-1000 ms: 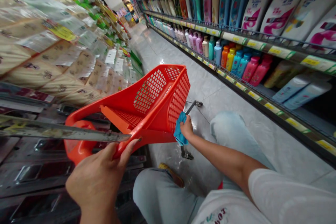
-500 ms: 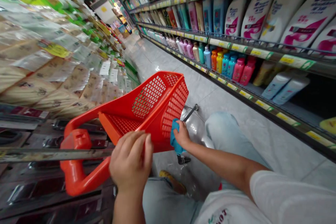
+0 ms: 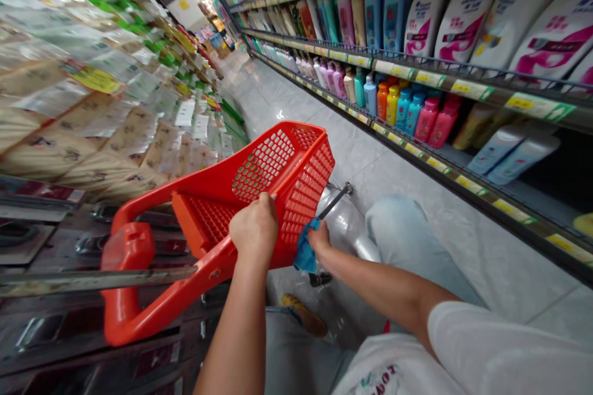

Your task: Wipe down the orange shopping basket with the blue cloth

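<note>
A red plastic shopping cart (image 3: 217, 259) with a mesh basket stands in front of me, its handle loop toward the left. My left hand (image 3: 254, 228) is wrapped round the near top rim of the basket. Low at the cart's right side, my right hand (image 3: 319, 239) grips a crumpled blue cloth (image 3: 306, 250), which lies against the lower mesh wall beside a dark metal leg (image 3: 336, 199). Part of the cloth hangs below the fingers.
Shelves of shampoo bottles (image 3: 424, 18) line the right, with price tags along their edges. Packaged goods (image 3: 88, 123) are stacked at the left above boxed items (image 3: 60, 327). My knee (image 3: 398, 228) and a yellow-brown shoe (image 3: 303, 315) are below, over grey tiles (image 3: 393, 160).
My left hand has moved forward and right along the cart to the rim. My right hand and the blue cloth have shifted slightly down and left.
</note>
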Motion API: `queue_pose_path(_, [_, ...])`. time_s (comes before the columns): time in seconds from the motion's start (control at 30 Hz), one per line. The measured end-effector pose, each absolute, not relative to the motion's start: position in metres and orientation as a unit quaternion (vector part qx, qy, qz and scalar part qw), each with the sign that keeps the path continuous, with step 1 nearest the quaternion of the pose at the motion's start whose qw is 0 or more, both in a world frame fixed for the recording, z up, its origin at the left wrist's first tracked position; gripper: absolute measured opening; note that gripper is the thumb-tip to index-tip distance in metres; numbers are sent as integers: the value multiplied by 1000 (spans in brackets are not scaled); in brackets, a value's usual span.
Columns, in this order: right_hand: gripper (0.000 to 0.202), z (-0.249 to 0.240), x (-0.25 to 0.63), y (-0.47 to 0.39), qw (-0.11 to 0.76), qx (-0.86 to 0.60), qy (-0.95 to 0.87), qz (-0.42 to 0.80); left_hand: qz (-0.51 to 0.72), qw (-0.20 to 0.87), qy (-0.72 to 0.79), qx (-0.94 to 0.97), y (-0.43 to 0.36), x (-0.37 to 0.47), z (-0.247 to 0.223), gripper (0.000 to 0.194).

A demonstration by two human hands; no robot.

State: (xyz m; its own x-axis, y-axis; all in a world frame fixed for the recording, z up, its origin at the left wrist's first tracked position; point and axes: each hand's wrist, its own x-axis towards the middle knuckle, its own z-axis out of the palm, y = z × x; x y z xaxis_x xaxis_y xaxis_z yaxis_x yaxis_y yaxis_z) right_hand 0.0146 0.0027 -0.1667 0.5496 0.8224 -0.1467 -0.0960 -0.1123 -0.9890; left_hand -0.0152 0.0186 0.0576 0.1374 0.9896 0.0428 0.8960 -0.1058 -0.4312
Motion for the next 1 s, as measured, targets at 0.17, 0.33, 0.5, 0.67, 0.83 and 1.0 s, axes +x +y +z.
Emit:
queue_pose_path(0.17, [32, -145, 13, 18, 647, -607, -328, 325, 138, 202, -632, -735, 14, -24, 56, 57])
queue_pose_path(0.33, [29, -159, 36, 26, 645, -651, -279, 285, 130, 209, -623, -743, 5, -30, 55, 54])
queue_pose_path(0.5, [31, -134, 40, 26, 656, -647, -290, 260, 129, 216, -621, -742, -5, -34, 53, 55])
queue_pose_path(0.67, [26, -129, 57, 24, 676, -602, -344, 250, 129, 229, -612, -746, -12, -38, 55, 55])
queue_pose_path(0.83, [17, -163, 80, 29, 658, -656, -248, 274, 131, 240, -602, -750, -18, -43, 57, 53])
queue_pose_path(1.0, [26, -144, 88, 38, 676, -641, -261, 253, 121, 242, -603, -751, -27, -53, 60, 56])
